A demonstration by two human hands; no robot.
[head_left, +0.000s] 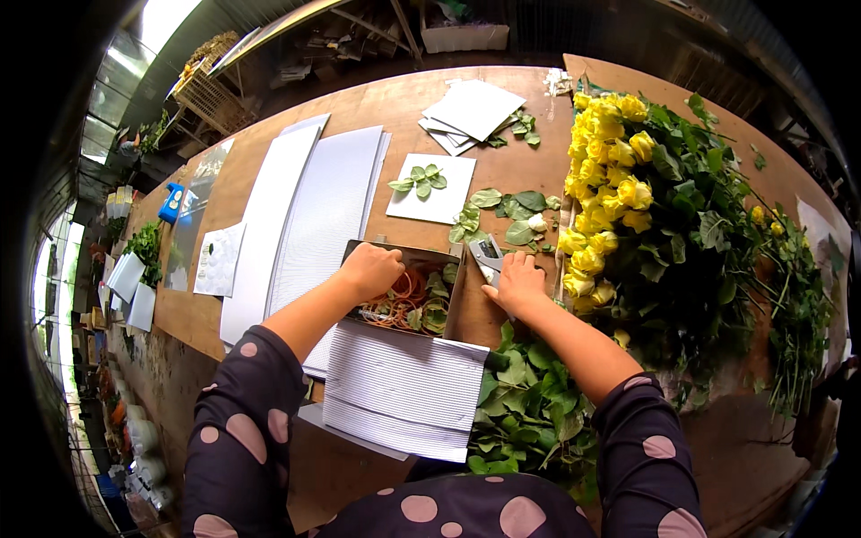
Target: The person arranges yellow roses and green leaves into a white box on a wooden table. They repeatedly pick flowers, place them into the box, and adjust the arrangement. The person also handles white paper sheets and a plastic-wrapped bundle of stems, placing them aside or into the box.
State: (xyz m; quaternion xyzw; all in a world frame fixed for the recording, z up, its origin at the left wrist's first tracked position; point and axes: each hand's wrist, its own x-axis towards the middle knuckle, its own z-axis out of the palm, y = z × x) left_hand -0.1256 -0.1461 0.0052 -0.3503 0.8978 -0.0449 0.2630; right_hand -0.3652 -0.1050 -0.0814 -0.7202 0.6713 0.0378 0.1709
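The right grip (520, 280) is holding a grey stapler (485, 254) beside a box (423, 255) of orange rubber bands (405, 290). The left grip (376, 270) is hanging over the box; nobody can tell if it is pinching anything. Yellow roses (599, 184) are lying farther right.

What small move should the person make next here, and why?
Probably draw one orange rubber band from the box with the left hand: that hand is at the box's back left side, with bands within easy reach, while the right hand is occupied with the grey stapler-like tool.
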